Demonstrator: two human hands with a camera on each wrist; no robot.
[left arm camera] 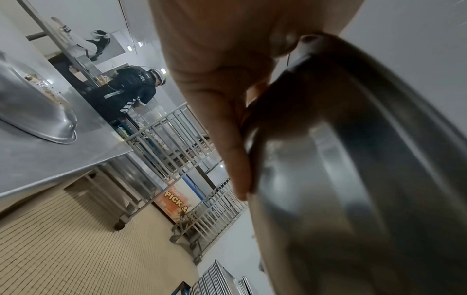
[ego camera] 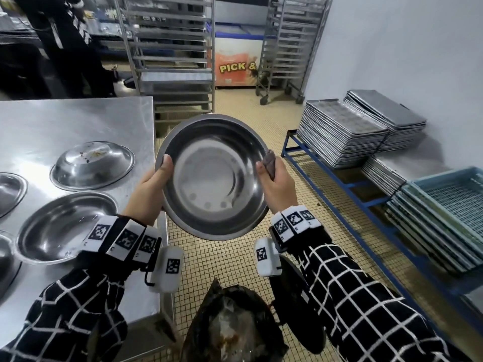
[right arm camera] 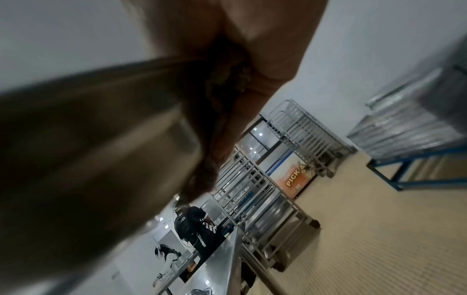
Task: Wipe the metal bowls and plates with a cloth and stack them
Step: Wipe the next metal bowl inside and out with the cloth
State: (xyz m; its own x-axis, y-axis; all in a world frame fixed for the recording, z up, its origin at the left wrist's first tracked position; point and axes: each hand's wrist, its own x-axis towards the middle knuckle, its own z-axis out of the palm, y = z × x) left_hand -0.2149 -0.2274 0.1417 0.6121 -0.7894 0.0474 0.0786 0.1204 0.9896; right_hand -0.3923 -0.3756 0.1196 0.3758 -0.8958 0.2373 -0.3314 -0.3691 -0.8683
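A round metal bowl (ego camera: 211, 176) is held up over the tiled floor, tilted with its hollow toward me. My left hand (ego camera: 154, 184) grips its left rim, thumb inside. My right hand (ego camera: 274, 181) grips the right rim and pinches a dark brown cloth (ego camera: 269, 163) against it. In the left wrist view the left hand (left arm camera: 222, 103) clasps the bowl's edge (left arm camera: 353, 159). The right wrist view shows the cloth (right arm camera: 222, 119) between the right hand (right arm camera: 252, 69) and the bowl (right arm camera: 88, 139). On the steel table (ego camera: 78, 118) lie an upside-down soiled bowl (ego camera: 92, 164) and an upright plate (ego camera: 65, 227).
More metal dishes (ego camera: 10, 189) sit at the table's left edge. A bin with a black bag (ego camera: 232, 327) stands below the bowl. Stacked trays (ego camera: 342, 131) and blue crates (ego camera: 449, 212) rest on a blue rack at right. Wheeled racks (ego camera: 172, 56) and another person (ego camera: 65, 43) are beyond.
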